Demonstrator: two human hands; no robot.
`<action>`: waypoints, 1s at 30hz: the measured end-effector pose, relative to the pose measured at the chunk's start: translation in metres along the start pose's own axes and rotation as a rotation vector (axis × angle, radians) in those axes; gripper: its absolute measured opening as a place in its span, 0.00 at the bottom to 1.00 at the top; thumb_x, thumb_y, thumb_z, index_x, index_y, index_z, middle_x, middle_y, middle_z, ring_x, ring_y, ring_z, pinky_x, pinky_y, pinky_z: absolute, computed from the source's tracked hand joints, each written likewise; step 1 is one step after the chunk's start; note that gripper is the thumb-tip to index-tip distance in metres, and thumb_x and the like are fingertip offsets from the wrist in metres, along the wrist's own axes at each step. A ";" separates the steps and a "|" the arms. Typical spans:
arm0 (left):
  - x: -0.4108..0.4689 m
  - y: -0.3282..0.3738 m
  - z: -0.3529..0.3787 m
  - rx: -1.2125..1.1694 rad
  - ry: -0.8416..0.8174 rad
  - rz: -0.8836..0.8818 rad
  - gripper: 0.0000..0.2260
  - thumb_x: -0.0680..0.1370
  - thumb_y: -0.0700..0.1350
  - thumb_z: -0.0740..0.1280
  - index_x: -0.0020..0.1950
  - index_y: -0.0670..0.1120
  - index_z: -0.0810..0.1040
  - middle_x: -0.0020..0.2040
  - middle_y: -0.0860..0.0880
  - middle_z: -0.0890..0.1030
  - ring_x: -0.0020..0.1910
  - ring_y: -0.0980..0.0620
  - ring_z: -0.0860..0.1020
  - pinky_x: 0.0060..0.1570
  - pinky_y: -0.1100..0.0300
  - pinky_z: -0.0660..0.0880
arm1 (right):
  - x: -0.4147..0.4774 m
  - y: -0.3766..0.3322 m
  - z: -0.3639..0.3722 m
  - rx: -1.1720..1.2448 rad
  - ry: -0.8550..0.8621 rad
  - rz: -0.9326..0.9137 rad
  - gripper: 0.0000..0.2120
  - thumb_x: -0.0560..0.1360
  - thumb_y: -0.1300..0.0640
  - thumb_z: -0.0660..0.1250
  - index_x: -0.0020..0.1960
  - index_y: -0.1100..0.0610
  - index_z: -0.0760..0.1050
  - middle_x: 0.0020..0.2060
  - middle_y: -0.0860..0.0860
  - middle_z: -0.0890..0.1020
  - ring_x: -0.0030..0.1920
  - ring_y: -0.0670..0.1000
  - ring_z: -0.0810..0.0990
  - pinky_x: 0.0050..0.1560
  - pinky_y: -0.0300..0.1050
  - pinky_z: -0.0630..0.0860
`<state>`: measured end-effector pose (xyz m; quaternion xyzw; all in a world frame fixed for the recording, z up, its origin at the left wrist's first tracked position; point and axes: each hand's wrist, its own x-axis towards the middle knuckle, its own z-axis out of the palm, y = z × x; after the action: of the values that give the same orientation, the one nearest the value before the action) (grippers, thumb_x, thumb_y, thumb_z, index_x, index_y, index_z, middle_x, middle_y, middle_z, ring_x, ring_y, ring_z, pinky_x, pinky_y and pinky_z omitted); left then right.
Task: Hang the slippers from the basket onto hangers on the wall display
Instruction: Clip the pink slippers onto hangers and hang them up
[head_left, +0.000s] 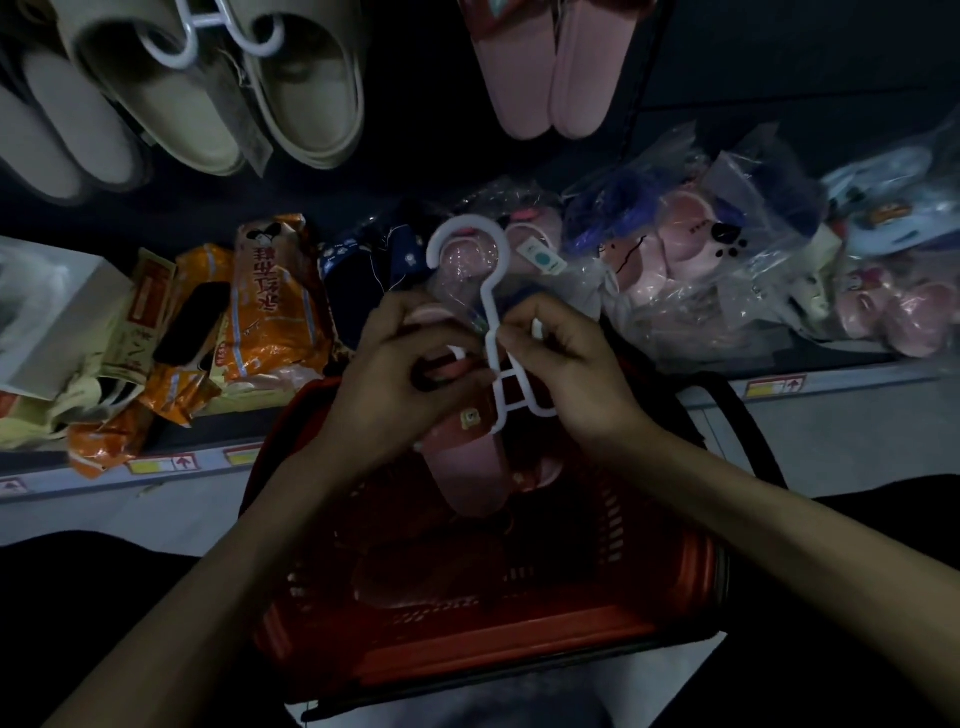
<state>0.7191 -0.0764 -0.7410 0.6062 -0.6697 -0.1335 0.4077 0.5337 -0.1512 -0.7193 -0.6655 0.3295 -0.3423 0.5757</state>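
Over the red basket (519, 639) I hold a white plastic hanger (491, 306) with its hook pointing up. My right hand (566, 364) pinches the hanger's stem. My left hand (400, 369) grips a pink slipper (462, 467) that hangs toe-down against the hanger's lower arms. More pink slippers (431, 577) lie in the basket's bottom. On the dark wall above, a beige pair (218, 93) hangs from a white hanger, and a pink pair (545, 67) hangs to its right.
A low shelf (831, 384) runs behind the basket. Orange slipper packets (270, 296) and a white box (47, 317) lie at its left. Bagged pink and blue slippers (691, 260) pile up at its right. The scene is dim.
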 end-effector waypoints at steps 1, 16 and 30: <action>0.002 -0.001 -0.001 -0.017 -0.001 -0.018 0.12 0.74 0.55 0.77 0.56 0.56 0.84 0.63 0.48 0.73 0.67 0.48 0.75 0.66 0.47 0.77 | 0.000 0.000 0.001 -0.015 -0.005 -0.011 0.07 0.82 0.63 0.65 0.47 0.66 0.75 0.38 0.54 0.78 0.41 0.48 0.78 0.45 0.40 0.75; 0.018 0.005 -0.006 0.092 -0.004 -0.073 0.16 0.75 0.61 0.71 0.55 0.54 0.89 0.60 0.52 0.70 0.64 0.45 0.70 0.66 0.45 0.72 | 0.008 -0.006 0.008 -0.133 0.099 -0.130 0.06 0.80 0.61 0.69 0.52 0.60 0.85 0.57 0.56 0.77 0.57 0.43 0.80 0.58 0.37 0.77; 0.011 0.004 -0.032 -0.099 -0.002 -0.175 0.07 0.75 0.54 0.74 0.53 0.60 0.85 0.60 0.66 0.70 0.68 0.49 0.70 0.71 0.47 0.73 | 0.008 0.038 -0.020 -0.226 0.234 0.303 0.13 0.75 0.65 0.69 0.53 0.48 0.81 0.50 0.48 0.84 0.53 0.49 0.82 0.59 0.46 0.78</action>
<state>0.7394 -0.0750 -0.7136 0.6413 -0.6074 -0.2021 0.4230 0.5196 -0.1735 -0.7542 -0.6246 0.5265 -0.2876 0.5000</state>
